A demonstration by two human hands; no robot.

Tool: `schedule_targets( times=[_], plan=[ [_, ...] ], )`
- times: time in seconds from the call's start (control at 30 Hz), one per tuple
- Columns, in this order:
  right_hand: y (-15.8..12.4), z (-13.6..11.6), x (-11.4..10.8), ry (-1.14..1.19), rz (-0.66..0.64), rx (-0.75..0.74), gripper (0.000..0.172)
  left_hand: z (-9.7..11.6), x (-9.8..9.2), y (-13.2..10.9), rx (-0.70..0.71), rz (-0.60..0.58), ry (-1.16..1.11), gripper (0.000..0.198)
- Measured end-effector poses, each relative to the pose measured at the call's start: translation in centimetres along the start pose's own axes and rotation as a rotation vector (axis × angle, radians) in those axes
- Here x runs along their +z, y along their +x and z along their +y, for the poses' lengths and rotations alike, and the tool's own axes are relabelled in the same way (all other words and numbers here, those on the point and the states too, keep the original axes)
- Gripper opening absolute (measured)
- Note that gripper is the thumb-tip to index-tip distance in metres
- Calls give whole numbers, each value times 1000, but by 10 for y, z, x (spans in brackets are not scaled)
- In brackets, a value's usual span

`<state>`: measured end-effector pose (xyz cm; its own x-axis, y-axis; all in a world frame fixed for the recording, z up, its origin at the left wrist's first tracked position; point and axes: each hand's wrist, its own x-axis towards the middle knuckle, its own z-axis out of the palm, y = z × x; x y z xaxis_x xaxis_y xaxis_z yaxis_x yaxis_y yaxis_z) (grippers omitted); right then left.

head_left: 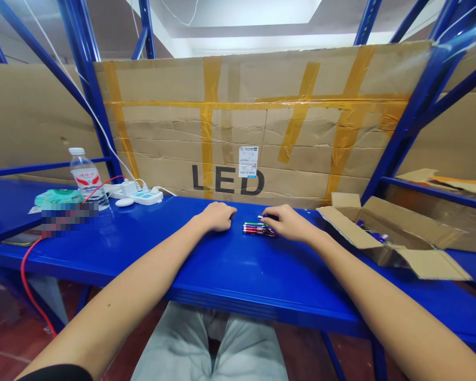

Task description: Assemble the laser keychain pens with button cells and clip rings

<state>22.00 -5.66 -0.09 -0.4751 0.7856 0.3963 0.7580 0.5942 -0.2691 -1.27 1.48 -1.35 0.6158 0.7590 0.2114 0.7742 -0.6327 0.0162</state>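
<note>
Several pens (255, 229), with red and green barrels among them, lie side by side on the blue table (230, 270). My right hand (286, 222) is over their right end, its fingers closed on a dark blue pen (268, 217) just behind the row. Part of that pen is hidden under the fingers. To the left of the row, apart from it, my left hand (219, 216) rests on the table with its fingers curled in, and nothing shows in it.
On the right stands an open cardboard box (416, 238) with some blue pens inside. A water bottle (88, 180), a green soft pack (58, 198) and a white power strip (145, 197) are at the left. A large taped carton (162, 143) walls off the back between blue posts.
</note>
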Motion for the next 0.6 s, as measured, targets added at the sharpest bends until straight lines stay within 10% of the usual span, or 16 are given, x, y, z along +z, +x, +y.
schedule_targets(
  times=[0.6],
  plan=[
    [0, -1, 1, 20, -48, 10, 25, -12, 5, 5, 105, -54, -82, 21]
  ],
)
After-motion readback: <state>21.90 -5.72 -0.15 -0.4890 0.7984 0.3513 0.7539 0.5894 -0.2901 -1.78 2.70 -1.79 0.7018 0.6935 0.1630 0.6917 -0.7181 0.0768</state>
